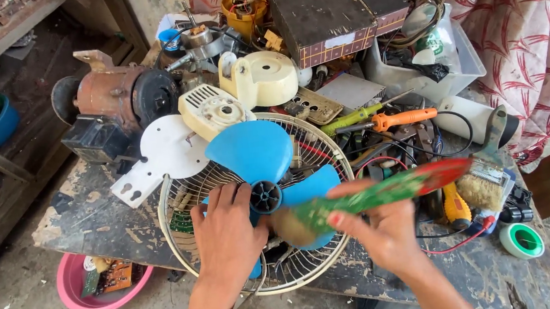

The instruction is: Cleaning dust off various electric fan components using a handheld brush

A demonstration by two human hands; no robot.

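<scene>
A blue three-bladed fan blade (pixel 252 151) with a dark hub lies on a round white wire fan guard (pixel 317 140) on the workbench. My left hand (pixel 226 236) rests flat on the lower left blade, fingers spread beside the hub. My right hand (pixel 379 228) grips a brush with a green and red handle (pixel 392 189); its bristle end (pixel 290 225) touches the blade near the hub.
Behind the guard lie a cream motor housing (pixel 261 77), a rusty bench grinder (pixel 115 99), screwdrivers (pixel 396 119) and wires. A wide paintbrush (pixel 485 178) and tape roll (pixel 522 239) lie at the right. A pink basin (pixel 92 283) stands on the floor at the left.
</scene>
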